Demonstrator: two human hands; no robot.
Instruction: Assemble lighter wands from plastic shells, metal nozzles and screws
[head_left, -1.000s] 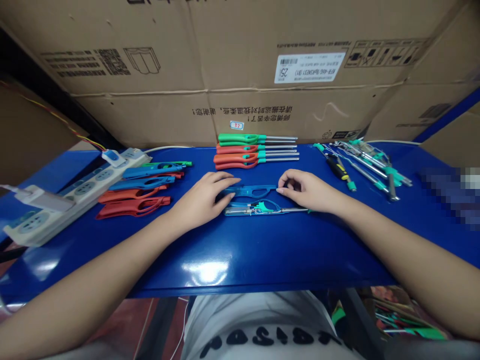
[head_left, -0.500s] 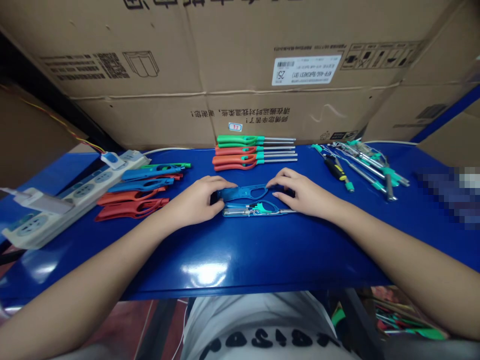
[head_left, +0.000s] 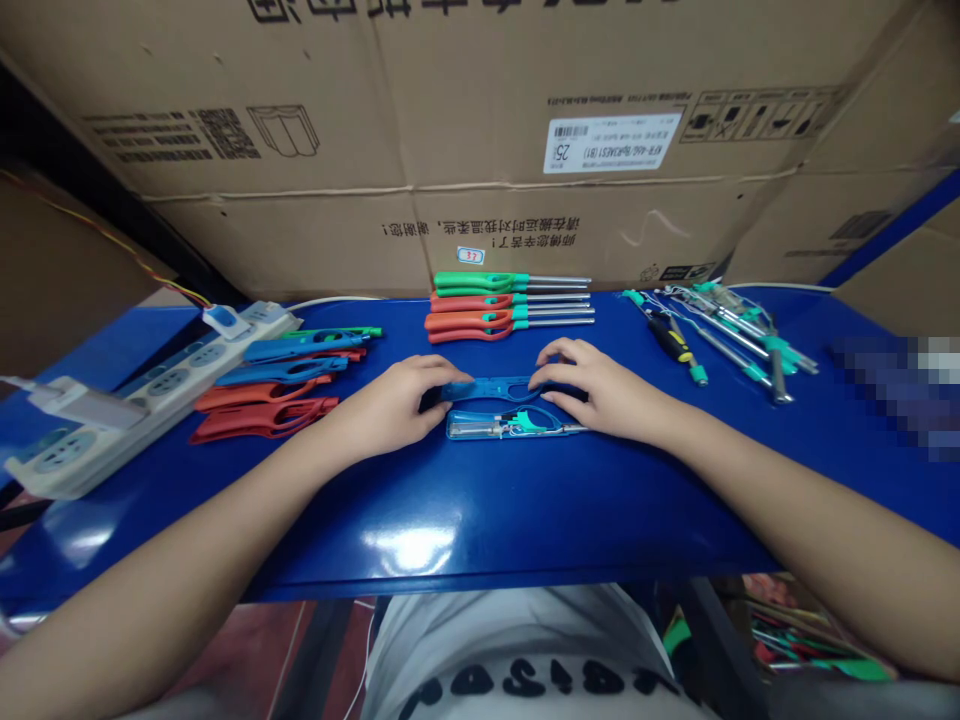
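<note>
A blue half of a lighter casing (head_left: pixel 491 388) lies across the middle, between my two hands. At its left end my left hand (head_left: pixel 409 402) pinches it between thumb and fingers. My right hand (head_left: pixel 592 387) has its fingertips closed on the right end, by the trigger loop. Just in front of it, the other blue casing half (head_left: pixel 452 428) rests on the table, holding a clear fuel tank (head_left: pixel 480 428), a green trigger (head_left: pixel 525 422), wires and a metal tube.
Assembled lighters (head_left: pixel 469 322) in green and red-orange lie behind my hands. Coloured casings (head_left: pixel 262 417) and a power strip (head_left: pixel 161 395) are at left. A screwdriver (head_left: pixel 670 338) and metal tubes with green parts (head_left: pixel 739 325) lie at right. A cardboard box (head_left: pixel 480 120) stands behind.
The upper casing half has levelled and moved slightly right. My right hand's fingers have shifted slightly left along it. The filled half below has turned slightly.
</note>
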